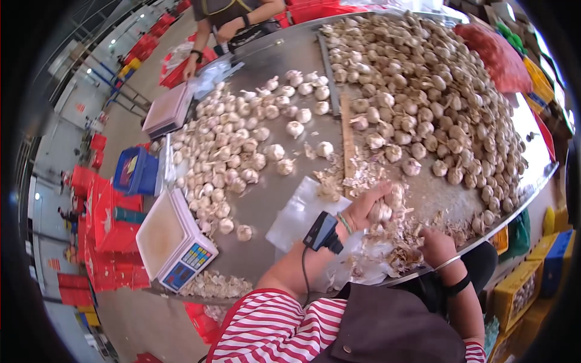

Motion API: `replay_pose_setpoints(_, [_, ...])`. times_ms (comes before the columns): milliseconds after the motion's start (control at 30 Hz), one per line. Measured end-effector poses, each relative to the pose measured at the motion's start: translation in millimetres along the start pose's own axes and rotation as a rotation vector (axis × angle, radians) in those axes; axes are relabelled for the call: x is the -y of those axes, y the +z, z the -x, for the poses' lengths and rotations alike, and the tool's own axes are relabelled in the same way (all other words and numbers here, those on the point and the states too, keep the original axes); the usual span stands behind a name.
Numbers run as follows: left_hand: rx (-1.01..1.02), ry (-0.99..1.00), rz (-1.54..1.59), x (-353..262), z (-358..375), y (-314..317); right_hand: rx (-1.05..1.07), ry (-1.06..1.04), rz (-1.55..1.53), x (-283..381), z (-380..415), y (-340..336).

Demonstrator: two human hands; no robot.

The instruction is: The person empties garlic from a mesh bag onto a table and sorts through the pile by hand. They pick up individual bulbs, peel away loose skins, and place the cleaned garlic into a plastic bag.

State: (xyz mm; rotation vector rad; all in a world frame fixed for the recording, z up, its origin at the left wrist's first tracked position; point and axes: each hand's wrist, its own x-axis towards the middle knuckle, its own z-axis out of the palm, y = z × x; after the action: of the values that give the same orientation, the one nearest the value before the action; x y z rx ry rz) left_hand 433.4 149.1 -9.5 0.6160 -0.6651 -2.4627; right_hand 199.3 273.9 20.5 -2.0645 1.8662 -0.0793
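My left hand (361,209) is wrapped round garlic bulbs; two of them (380,212) show at its fingers. A black device with a cable is strapped at that wrist. My right hand (437,248) is closed, fingers curled, just above the loose garlic skins (402,254) at the table's near edge. Whether it holds anything is hidden. Below and left of my left hand lies a clear plastic bag (302,215). Beyond my hands a big heap of unpeeled-looking garlic (423,85) covers the right side, and cleaner, paler bulbs (224,145) are spread on the left.
A wooden strip (347,139) and a metal bar (327,72) divide the metal table (278,60). Two scales, one near (175,236) and one far (167,109), stand along the left edge beside a blue basket (136,171). Another person (233,24) works at the far end.
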Motion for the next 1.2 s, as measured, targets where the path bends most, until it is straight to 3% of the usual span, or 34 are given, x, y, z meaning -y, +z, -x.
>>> replay_pose_setpoints(67, [0.066, -0.060, 0.225, 17, 26, 4, 0.111, -0.053, 0.139, 4, -3, 17])
replay_pose_setpoints(133, [0.150, -0.067, 0.235, 36, 47, 8, 0.223, -0.101, 0.285, 15, -9, 13])
replay_pose_setpoints(200, [0.103, -0.046, 0.239, 54, 69, 22, 0.540, -0.058, 0.401, 34, -17, -4])
replay_pose_setpoints(267, [0.151, -0.042, 0.257, 76, 76, 18, 0.588, -0.074, 0.429, 22, -22, 1])
replay_pose_setpoints(333, [0.206, -0.037, 0.276, 89, 82, 15, 0.455, -0.111, 0.312, 16, -24, -4])
replay_pose_setpoints(400, [0.262, -0.176, 0.363, 95, 85, 13, 0.492, -0.028, 0.345, 19, -26, -26])
replay_pose_setpoints(467, [0.289, -0.227, 0.416, 99, 88, 15, 0.164, 0.032, 0.058, 18, -25, -45])
replay_pose_setpoints(500, [0.319, -0.295, 0.455, 99, 88, 15, 0.098, 0.064, -0.125, 24, -24, -53])
replay_pose_setpoints(533, [0.350, -0.371, 0.494, 101, 88, 16, 0.097, 0.071, -0.123, 41, -23, -62])
replay_pose_setpoints(600, [0.386, -0.368, 0.526, 105, 79, 16, 0.119, -0.034, -0.714, 74, -21, -71])
replay_pose_setpoints(667, [0.514, -0.159, 0.616, 99, 71, 21, 0.201, -0.197, -0.728, 99, -19, -65])
replay_pose_setpoints(700, [0.525, -0.086, 0.580, 93, 73, 21, 0.265, -0.313, -0.508, 112, -23, -72])
replay_pose_setpoints(733, [0.411, -0.126, 0.723, 82, 86, 26, 0.206, -0.454, -0.507, 120, -26, -68])
replay_pose_setpoints(800, [0.665, -0.305, 1.524, 122, 55, -33, -0.047, -0.482, -0.589, 116, -35, -54])
replay_pose_setpoints(867, [0.605, -0.174, 1.419, 59, 90, -31, -0.226, -0.297, -0.736, 82, -49, -28])
replay_pose_setpoints(900, [0.170, 0.112, 1.229, 48, 97, -44, -0.230, -0.183, -0.712, 69, -53, -30])
replay_pose_setpoints(933, [0.216, 0.452, 0.546, 23, 110, -59, -0.235, -0.084, -0.691, 60, -58, -32])
replay_pose_setpoints(967, [0.125, 0.400, 0.840, -19, 117, -61, -0.246, -0.045, -0.678, 49, -60, -33])
replay_pose_setpoints(1000, [-0.076, 0.643, 0.522, -46, 132, -92, -0.171, -0.034, -0.576, 41, -63, -34])
replay_pose_setpoints(1033, [-0.149, 0.662, 0.628, -94, 151, -66, -0.095, -0.031, -0.477, 34, -65, -32])
replay_pose_setpoints(1067, [-0.399, 0.862, 0.321, -117, 170, -99, -0.097, -0.070, -0.460, 32, -66, -27])
replay_pose_setpoints(1133, [-0.993, 1.039, 0.146, -148, 208, -147, -0.010, -0.077, -0.298, 25, -73, -5])
replay_pose_setpoints(1167, [-0.985, 1.037, 0.144, -153, 203, -137, 0.036, -0.072, -0.215, 27, -77, 6])
replay_pose_setpoints(1200, [-1.189, 1.126, -0.038, -156, 198, -126, 0.084, -0.069, -0.133, 32, -79, 15])
